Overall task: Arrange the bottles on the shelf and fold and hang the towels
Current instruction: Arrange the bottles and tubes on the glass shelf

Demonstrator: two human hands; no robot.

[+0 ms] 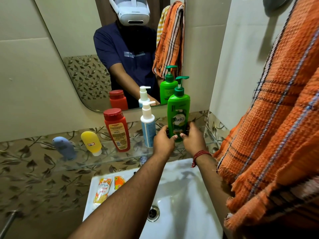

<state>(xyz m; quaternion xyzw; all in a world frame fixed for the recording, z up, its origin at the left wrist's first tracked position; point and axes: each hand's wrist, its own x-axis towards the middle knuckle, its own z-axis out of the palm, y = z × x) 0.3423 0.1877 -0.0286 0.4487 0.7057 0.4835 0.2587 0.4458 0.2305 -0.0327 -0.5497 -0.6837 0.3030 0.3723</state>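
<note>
A: Note the edges first. Where does your glass shelf (pixel 120 156) end?

B: Its front edge runs just above the white ceramic sink (pixel 181 195); its right end meets the corner wall tiles. Your tall green pump bottle with the Vatika label (pixel 178 116) stands upright at that right end, close to the corner.

A: Room to move?

B: Little on the right: the orange checked woven towel (pixel 276 126) hangs just beside your right forearm. On the left, the white and pale blue pump bottle (pixel 148 125) stands just beside the green one, with a narrow gap. Next along come the red flip-cap bottle (pixel 117 131), then the small yellow tube standing on its white cap (pixel 91 143), then the small grey-blue tube (pixel 64 148), spaced apart, with bare glass to the left of it.

A: Grip?

B: Your left hand (pixel 163 141) and right hand (pixel 192 139) are both curled around the green bottle's lower body, one on each side. Thumbs lie across the front low on the label and nearly meet; fingers wrap behind. Grip half closed, in contact with the bottle on both sides.

A: Below the shelf?

B: Two orange and yellow sachets (pixel 108 186) lie on the sink's left rim, under your left forearm. The wall mirror (pixel 77 49) above the shelf reflects the bottles and the towel.
</note>
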